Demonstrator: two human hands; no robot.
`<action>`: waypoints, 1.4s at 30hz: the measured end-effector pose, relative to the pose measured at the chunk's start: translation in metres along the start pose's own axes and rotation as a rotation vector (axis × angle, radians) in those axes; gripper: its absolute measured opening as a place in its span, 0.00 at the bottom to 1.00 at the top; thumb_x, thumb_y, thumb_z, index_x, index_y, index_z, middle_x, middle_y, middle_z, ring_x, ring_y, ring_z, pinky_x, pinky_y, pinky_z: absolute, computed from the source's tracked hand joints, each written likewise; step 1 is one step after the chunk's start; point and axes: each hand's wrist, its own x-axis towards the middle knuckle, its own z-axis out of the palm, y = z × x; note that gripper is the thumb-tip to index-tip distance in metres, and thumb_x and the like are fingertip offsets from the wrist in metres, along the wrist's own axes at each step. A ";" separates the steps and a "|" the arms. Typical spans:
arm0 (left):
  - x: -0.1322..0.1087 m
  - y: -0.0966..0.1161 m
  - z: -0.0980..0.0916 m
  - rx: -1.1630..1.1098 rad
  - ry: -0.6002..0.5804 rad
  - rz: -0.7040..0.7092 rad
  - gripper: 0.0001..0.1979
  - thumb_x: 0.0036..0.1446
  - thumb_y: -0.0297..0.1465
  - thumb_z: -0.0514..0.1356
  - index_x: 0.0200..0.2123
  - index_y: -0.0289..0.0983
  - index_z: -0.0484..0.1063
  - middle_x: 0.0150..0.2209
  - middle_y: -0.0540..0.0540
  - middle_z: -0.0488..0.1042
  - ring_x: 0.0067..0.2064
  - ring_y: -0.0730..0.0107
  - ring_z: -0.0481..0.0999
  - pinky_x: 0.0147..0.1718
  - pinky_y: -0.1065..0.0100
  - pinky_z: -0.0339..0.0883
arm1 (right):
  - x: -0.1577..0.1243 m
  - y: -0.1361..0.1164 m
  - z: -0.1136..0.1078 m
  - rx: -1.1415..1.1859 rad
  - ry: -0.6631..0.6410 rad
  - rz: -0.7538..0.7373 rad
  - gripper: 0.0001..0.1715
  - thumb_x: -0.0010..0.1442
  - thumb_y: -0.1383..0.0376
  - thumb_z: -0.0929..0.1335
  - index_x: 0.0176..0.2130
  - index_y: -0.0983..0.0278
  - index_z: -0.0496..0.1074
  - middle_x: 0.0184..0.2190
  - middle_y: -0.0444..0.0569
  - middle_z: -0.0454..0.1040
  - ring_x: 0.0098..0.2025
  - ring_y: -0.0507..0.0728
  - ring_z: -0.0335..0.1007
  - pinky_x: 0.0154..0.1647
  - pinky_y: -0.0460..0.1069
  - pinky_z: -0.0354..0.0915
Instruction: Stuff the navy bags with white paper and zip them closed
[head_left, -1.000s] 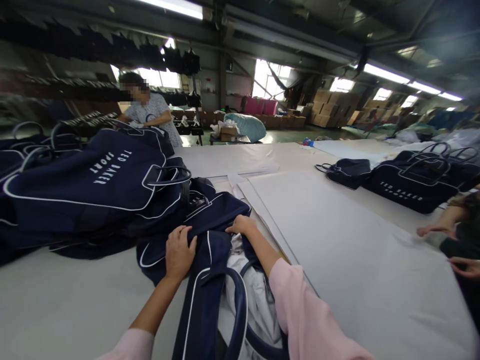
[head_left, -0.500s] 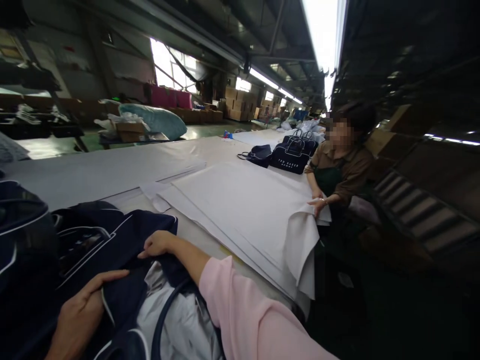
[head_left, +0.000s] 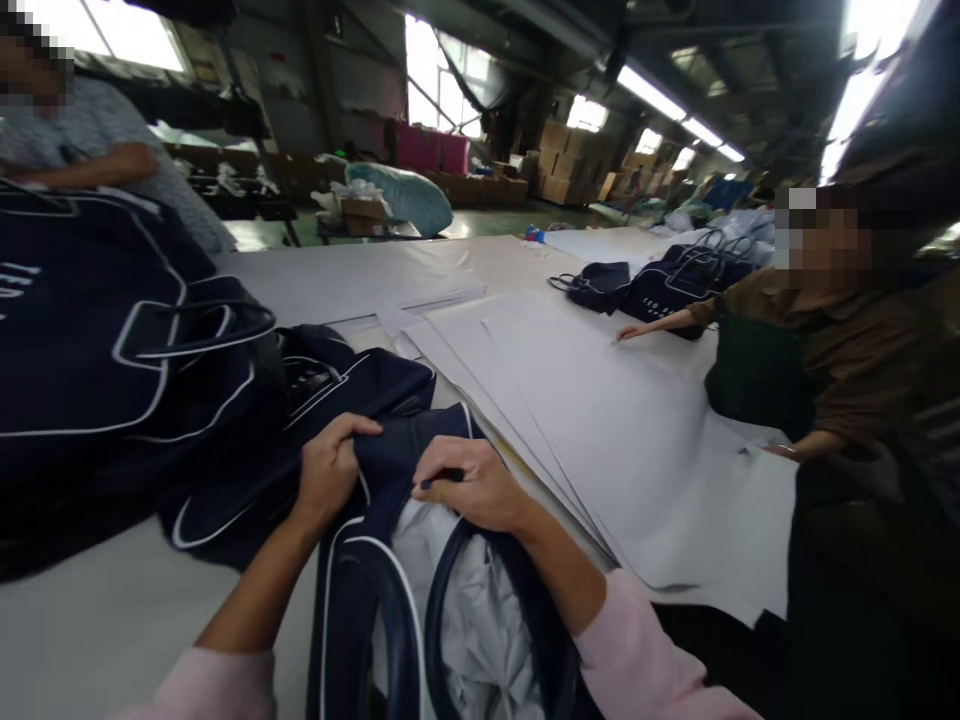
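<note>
A navy bag (head_left: 352, 600) with white piping lies open in front of me, white paper stuffing (head_left: 465, 620) showing inside it. My left hand (head_left: 330, 470) is closed on the navy fabric at the bag's far edge. My right hand (head_left: 469, 485) is closed too, pinching a small dark piece, perhaps the zip pull, at the bag's opening. Both sleeves are pink.
A pile of navy bags (head_left: 112, 340) fills the left of the white table (head_left: 90, 620). Large white paper sheets (head_left: 600, 420) lie to the right, where a person in brown (head_left: 810, 340) leans on them. More bags (head_left: 667, 285) sit far right. Another person (head_left: 82, 150) works at back left.
The view has swung back left from the person in brown toward the bag. My hands have come closer together on the bag's opening, and my right hand now pinches something there.
</note>
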 end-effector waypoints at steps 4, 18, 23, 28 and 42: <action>0.010 0.026 -0.004 -0.046 -0.101 -0.025 0.17 0.50 0.30 0.47 0.33 0.38 0.76 0.41 0.47 0.78 0.48 0.61 0.76 0.54 0.62 0.65 | -0.006 0.000 -0.009 0.099 0.137 0.159 0.09 0.56 0.60 0.74 0.30 0.64 0.77 0.30 0.47 0.73 0.29 0.51 0.67 0.31 0.47 0.63; 0.016 0.029 0.038 0.411 -0.357 -0.066 0.15 0.49 0.35 0.65 0.41 0.40 0.72 0.44 0.45 0.76 0.50 0.52 0.73 0.55 0.48 0.58 | 0.049 0.080 -0.010 -0.012 0.266 0.183 0.17 0.49 0.55 0.74 0.26 0.65 0.71 0.30 0.45 0.68 0.28 0.50 0.60 0.26 0.46 0.58; 0.026 0.025 0.066 0.539 -0.264 -0.124 0.17 0.46 0.24 0.60 0.42 0.36 0.68 0.43 0.40 0.74 0.49 0.47 0.70 0.52 0.45 0.55 | 0.090 0.117 -0.023 -0.180 0.267 0.254 0.15 0.49 0.58 0.72 0.23 0.65 0.68 0.26 0.42 0.65 0.27 0.49 0.59 0.29 0.45 0.59; 0.030 0.018 0.083 0.530 -0.232 -0.125 0.20 0.46 0.23 0.57 0.45 0.37 0.68 0.45 0.40 0.73 0.50 0.50 0.69 0.54 0.46 0.53 | 0.096 0.126 -0.030 -0.166 0.286 0.288 0.15 0.50 0.56 0.72 0.25 0.65 0.68 0.25 0.42 0.66 0.28 0.51 0.62 0.31 0.46 0.61; 0.048 0.004 -0.002 0.079 -0.721 0.211 0.21 0.52 0.38 0.62 0.50 0.48 0.77 0.50 0.47 0.78 0.53 0.57 0.73 0.58 0.59 0.60 | 0.014 0.013 -0.007 -0.053 -0.115 0.118 0.14 0.53 0.56 0.75 0.27 0.63 0.77 0.30 0.48 0.74 0.33 0.54 0.70 0.35 0.49 0.65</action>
